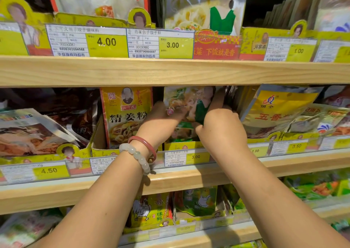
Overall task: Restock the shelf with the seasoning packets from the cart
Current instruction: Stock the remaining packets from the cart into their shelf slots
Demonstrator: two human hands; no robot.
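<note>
Seasoning packets (186, 113), green and pale with a noodle picture, stand in a yellow display box on the middle wooden shelf (170, 179), just above the 3.00 price tag (186, 157). Left of that tag stands a yellow ginger powder packet (126, 117); to its right leans a yellow five-spice packet (274, 111). Above it runs the upper wooden shelf (170, 71), carrying tags marked 4.00 and 3.00. The left hand (161, 122) grips the left edge of the green packets, fingers curled round them. The right hand (221, 128) pinches their right side, fingertips hidden among the packets. A red bangle (145, 143) and a pale bead bracelet (135, 155) circle the left wrist, left of the tag.
</note>
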